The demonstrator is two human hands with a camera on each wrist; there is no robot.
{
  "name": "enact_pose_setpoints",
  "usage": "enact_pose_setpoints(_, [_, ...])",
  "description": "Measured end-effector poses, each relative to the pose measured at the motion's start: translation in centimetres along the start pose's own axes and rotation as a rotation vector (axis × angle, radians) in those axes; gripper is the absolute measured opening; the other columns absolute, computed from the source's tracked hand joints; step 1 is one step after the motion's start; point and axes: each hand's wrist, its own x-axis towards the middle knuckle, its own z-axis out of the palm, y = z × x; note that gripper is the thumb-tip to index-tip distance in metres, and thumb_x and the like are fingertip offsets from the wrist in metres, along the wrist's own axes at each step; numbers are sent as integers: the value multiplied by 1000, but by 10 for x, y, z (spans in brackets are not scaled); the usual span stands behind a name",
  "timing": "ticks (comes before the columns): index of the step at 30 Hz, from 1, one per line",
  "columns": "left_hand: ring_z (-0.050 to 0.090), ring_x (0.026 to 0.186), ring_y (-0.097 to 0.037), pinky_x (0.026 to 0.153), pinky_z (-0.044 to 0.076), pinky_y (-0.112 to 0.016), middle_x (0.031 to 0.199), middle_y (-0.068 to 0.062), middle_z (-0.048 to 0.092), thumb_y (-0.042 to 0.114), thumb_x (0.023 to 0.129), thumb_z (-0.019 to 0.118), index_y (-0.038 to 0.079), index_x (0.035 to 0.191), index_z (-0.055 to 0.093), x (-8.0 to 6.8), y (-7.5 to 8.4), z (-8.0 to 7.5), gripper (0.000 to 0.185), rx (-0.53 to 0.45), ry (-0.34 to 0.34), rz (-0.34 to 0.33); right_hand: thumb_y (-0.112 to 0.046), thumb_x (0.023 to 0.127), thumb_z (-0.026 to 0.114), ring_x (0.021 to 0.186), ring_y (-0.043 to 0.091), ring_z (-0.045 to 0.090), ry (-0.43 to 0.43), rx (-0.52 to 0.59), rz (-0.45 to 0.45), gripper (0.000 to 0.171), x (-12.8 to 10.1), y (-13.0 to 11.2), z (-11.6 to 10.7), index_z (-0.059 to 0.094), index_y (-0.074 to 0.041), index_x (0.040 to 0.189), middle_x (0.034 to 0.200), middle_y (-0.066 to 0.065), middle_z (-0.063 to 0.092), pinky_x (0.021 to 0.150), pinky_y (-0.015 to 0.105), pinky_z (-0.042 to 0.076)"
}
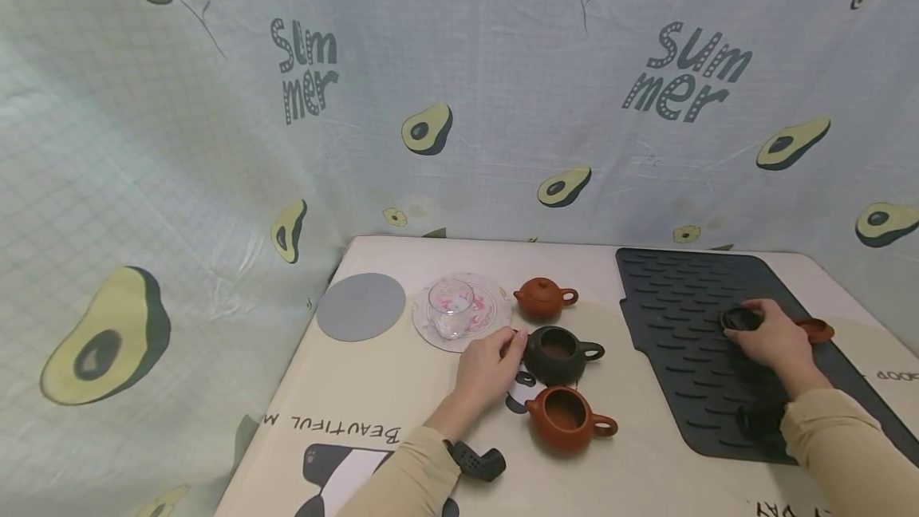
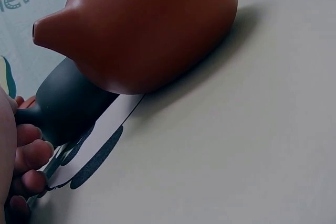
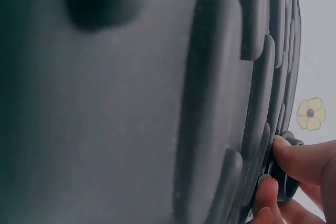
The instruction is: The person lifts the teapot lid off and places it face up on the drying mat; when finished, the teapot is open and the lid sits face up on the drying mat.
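Note:
A dark green teapot (image 1: pixel 562 354) without a lid stands mid-table, between a lidded brown teapot (image 1: pixel 543 298) behind it and an open brown teapot (image 1: pixel 567 416) in front. My left hand (image 1: pixel 517 340) grips the dark teapot's spout side; in the left wrist view its curled fingers (image 2: pixel 30 153) lie against the dark teapot (image 2: pixel 65 108), with the open brown teapot (image 2: pixel 142 30) close in front. My right hand (image 1: pixel 741 327) pinches a dark lid (image 1: pixel 739 317) lying on the black ribbed mat (image 1: pixel 675 317). The right wrist view shows fingertips (image 3: pixel 286 150) on that lid (image 3: pixel 287 186).
A brown lid (image 1: pixel 817 331) lies on the mat just right of my right hand. A glass cup (image 1: pixel 451 308) sits on a clear plate (image 1: pixel 495 301), with a grey round coaster (image 1: pixel 361 306) to its left. An avocado-print cloth (image 1: pixel 459 102) hangs behind the table.

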Motion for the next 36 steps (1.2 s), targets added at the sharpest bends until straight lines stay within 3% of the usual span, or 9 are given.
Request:
enact_pose_setpoints(11, [48, 64, -10, 59, 35, -26, 64, 10, 49, 43, 107, 51, 21, 89, 68, -1, 0, 0, 33, 0, -12, 1, -31, 101, 57, 121, 68, 35, -43, -35, -13, 69, 1, 0, -3, 31, 17, 142, 137, 50, 33, 97, 72, 33])
enact_pose_setpoints(17, [47, 64, -10, 59, 35, -27, 63, 10, 49, 44, 107, 50, 22, 88, 67, 0, 0, 0, 34, 3, -9, 5, -26, 101, 55, 119, 67, 38, -30, -59, -43, 63, 0, 0, -4, 33, 19, 139, 134, 50, 35, 96, 71, 34])
enact_pose_setpoints(26, [47, 63, -10, 58, 34, -26, 62, 10, 48, 42, 107, 52, 21, 86, 67, -1, 1, -1, 32, -2, -5, 6, -27, 100, 55, 121, 68, 35, -60, -80, -60, 68, 1, -1, -6, 31, 25, 137, 135, 52, 33, 98, 71, 33])
enact_pose_setpoints(36, [46, 62, -9, 58, 33, -27, 62, 10, 48, 42, 107, 52, 21, 84, 66, -2, 0, -1, 33, -1, 1, 13, -33, 102, 53, 124, 68, 32, -99, -76, -8, 80, 3, -5, -5, 23, 30, 140, 136, 52, 29, 100, 70, 34])
